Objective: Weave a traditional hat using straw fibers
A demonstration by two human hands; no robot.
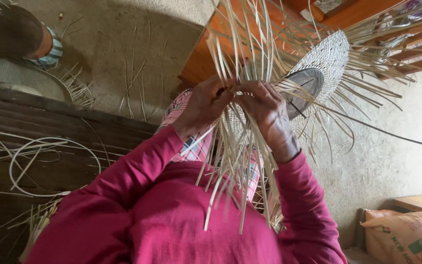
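Woven mat (330,58) strips apparently pinched between fingers (230,93).

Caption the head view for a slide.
Both hands, left hand and right hand, pinch pale strips at the edge of a half-woven round mat.

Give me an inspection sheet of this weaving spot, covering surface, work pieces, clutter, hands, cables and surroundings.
Surface: bare grey floor, with dark wooden boards beside it.
Work pieces: half-woven round mat with long loose strips fanning out of it.
Clutter: stray strips on floor; coiled pale cane on the boards.
Hands: left hand and right hand both pinch strips at the weave's edge, close together.
Cables: thin dark line across the floor; kind unclear.
Surroundings: wooden furniture behind; printed sack at the lower corner.
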